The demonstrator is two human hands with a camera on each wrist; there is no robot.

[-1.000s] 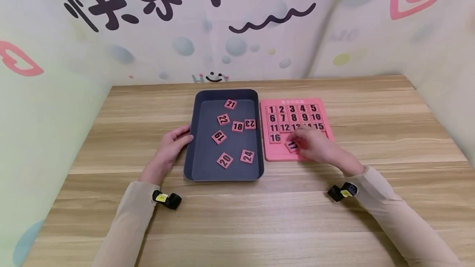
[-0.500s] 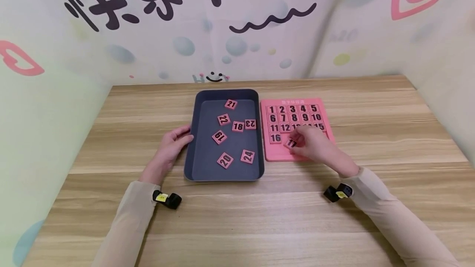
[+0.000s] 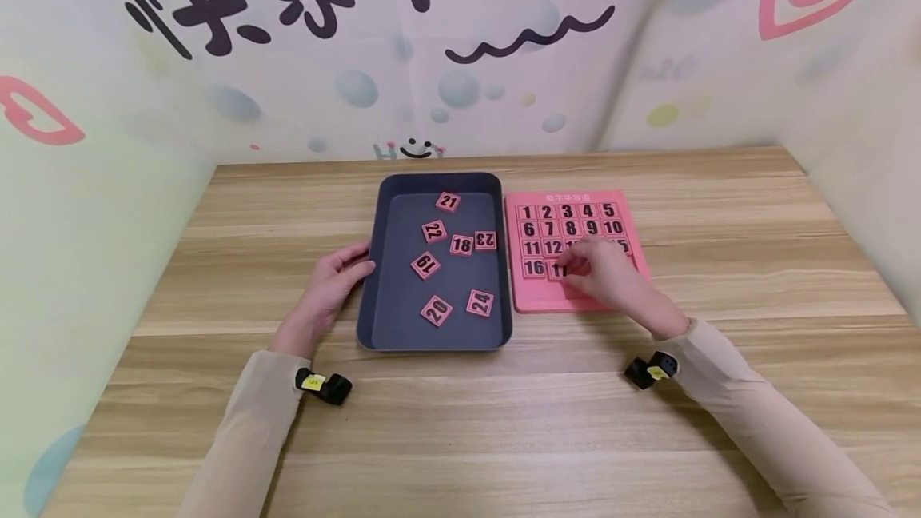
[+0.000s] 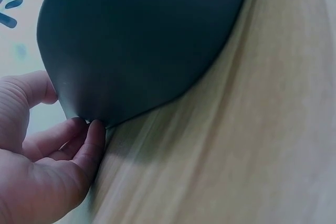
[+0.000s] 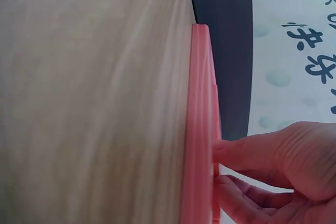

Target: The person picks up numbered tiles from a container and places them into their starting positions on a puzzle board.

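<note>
A pink number-puzzle board (image 3: pixel 536 300) lies right of a dark tray (image 3: pixel 392 330) in the head view. My right hand (image 3: pixel 615 282) pinches the pink number tile 17 (image 3: pixel 556 271), which sits beside tile 16 (image 3: pixel 534 268) in the fourth row. Part of that tile, and parts of the row above, are hidden behind the fingers. In the right wrist view, thumb and fingertips meet at the top face of the board (image 5: pixel 199 129). At the tray's left side my left hand (image 3: pixel 327 286) grips the wall, thumb by the rim; the left wrist view shows its fingertips against the tray (image 4: pixel 142 40).
Several loose tiles lie in the tray, among them tile 18 (image 3: pixel 461 245), tile 20 (image 3: pixel 436 311) and tile 24 (image 3: pixel 480 303). Tiles 1 to 10 fill the board's upper two rows. A printed wall covering (image 3: pixel 288 110) rises behind the wooden table (image 3: pixel 460 438).
Tile 17, tilted on the board earlier, has moved slightly up and left and straightened beside tile 16. My right hand moved with it. My left hand and the tray stayed put.
</note>
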